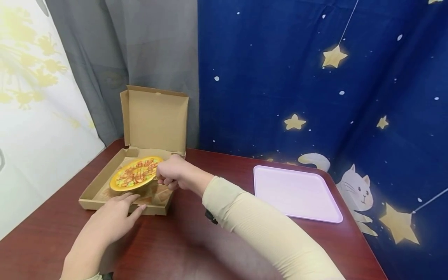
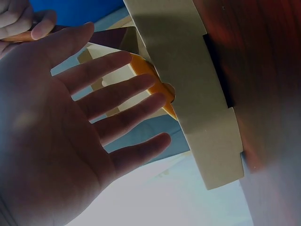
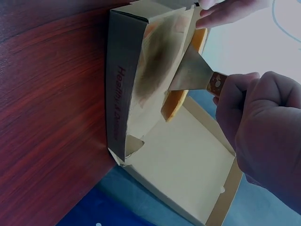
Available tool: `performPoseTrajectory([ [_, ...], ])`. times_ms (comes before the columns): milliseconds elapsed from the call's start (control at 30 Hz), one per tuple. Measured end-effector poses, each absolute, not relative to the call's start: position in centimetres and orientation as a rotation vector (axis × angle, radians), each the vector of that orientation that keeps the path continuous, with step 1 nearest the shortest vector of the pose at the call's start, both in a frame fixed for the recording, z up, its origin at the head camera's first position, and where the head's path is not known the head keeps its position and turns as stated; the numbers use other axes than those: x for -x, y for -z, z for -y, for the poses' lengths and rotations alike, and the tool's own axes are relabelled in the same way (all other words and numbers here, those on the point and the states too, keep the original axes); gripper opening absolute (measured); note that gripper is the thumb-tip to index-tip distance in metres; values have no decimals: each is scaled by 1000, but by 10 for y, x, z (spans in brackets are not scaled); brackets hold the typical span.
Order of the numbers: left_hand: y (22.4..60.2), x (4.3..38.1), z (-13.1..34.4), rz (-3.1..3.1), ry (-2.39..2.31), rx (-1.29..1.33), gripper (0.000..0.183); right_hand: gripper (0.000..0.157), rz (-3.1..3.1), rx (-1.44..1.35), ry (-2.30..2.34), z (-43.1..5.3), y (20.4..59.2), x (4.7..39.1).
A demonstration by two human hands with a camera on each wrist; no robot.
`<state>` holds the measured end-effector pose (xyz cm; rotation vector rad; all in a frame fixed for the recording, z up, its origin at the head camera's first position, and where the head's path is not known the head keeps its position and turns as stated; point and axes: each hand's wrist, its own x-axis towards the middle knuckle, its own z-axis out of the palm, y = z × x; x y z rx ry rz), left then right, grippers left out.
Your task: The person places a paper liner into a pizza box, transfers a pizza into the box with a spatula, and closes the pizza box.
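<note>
A round toy-like pizza [image 1: 135, 174] with an orange crust and red sauce lines is raised and tilted above the floor of an open cardboard pizza box [image 1: 154, 210]. My right hand [image 1: 176, 171] grips the wooden handle [image 3: 216, 84] of a metal spatula. Its flat blade [image 3: 192, 70] lies under the pizza, whose crust [image 3: 174, 104] shows on both sides of the metal. At the box's front wall is my left hand [image 1: 113, 216], fingers extended and slightly spread. In the left wrist view its palm is bare, with fingertips overlapping the orange crust [image 2: 164, 92].
The box lid [image 1: 157, 120] stands upright at the back, near a grey curtain [image 1: 161, 46]. Patterned paper [image 1: 159, 193] lines the box. On the right of the dark red table [image 1: 210, 167] lies a pale lilac tray [image 1: 294, 192], with a blue starry curtain [image 1: 262, 77] behind.
</note>
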<state>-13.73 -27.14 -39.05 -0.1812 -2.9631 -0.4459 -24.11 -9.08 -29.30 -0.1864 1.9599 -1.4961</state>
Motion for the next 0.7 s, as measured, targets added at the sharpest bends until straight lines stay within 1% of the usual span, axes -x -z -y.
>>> performPoseTrajectory([
  [133,390,137,273,2971,444,164,53,50,-1975,203,1477,92,291,243],
  [200,390,137,273,2971,445,158,53,47,-1976,212,1471,94,290,245],
  [267,390,137,273,2973,447,161,53,37,-1973,200,1476,94,288,246],
  [367,390,137,272,2978,453,164,53,13,-1962,172,1498,96,285,247],
  [400,390,137,272,2980,454,164,53,9,-1958,163,1504,96,284,247],
  [500,390,137,272,2978,459,164,52,21,-1947,148,1517,98,282,248],
  [567,390,137,272,2975,458,165,51,19,-1942,148,1516,99,281,249],
  [633,390,137,272,2974,461,168,51,12,-1942,163,1504,99,280,250],
  [667,390,137,272,2975,461,170,52,13,-1944,178,1496,99,280,250],
  [700,391,137,272,2975,461,174,52,18,-1946,196,1487,99,279,251],
])
